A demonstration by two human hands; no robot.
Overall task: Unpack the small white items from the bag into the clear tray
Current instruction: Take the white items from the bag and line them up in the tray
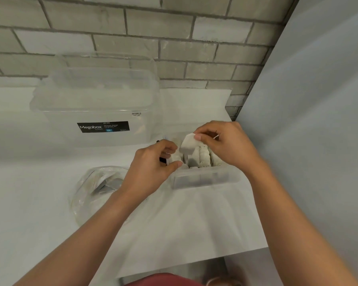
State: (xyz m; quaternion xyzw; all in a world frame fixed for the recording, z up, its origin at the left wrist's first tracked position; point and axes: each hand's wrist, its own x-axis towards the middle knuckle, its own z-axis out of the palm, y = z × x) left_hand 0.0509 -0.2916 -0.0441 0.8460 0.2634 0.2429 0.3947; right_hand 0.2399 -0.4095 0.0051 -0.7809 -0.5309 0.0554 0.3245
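One white sachet [187,144] is pinched by the right hand [221,145] just above the clear tray [205,179].
More speckled white sachets [205,157], too tightly packed to be counted, are stood upright in the tray. The left hand [153,168] is curled at its left end; whether anything is gripped cannot be told. One clear bag [99,186] is seen alongside, one lidded Megabox storage box [103,112] behind.

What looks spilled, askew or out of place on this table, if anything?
Nothing stands out. The white items stand in tidy rows inside the clear tray, the right hand pinches one white item above them, and the bag lies beside the tray with nothing spilled around it.
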